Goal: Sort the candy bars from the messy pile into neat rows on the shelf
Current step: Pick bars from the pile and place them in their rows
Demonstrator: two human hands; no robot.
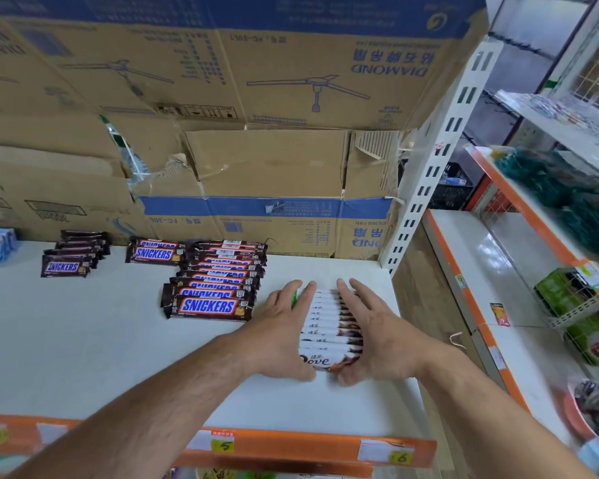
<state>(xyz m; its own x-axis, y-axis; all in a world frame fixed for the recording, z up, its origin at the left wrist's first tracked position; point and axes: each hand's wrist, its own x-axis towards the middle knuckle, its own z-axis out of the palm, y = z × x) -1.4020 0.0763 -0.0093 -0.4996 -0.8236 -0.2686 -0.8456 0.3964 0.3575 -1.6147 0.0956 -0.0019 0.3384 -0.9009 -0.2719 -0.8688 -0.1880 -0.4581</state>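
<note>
Shelf [83, 340], white: one row of Dove bars [329, 328], overlapped front to back, is enclosed between the two sets of fingers. Left hand [287, 326] and right hand [372, 335]: fingers are held straight and close together, pressed flat against the row's sides, thumbs at the nearest bar. Snickers row [215, 285] is laid just left of the left fingers; boxes [256, 167] are stacked beyond the fingertips

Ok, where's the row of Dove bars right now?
In the head view the row of Dove bars lies on the white shelf, right of centre, between the left hand and right hand pressing its sides, right of the long Snickers row.
</note>
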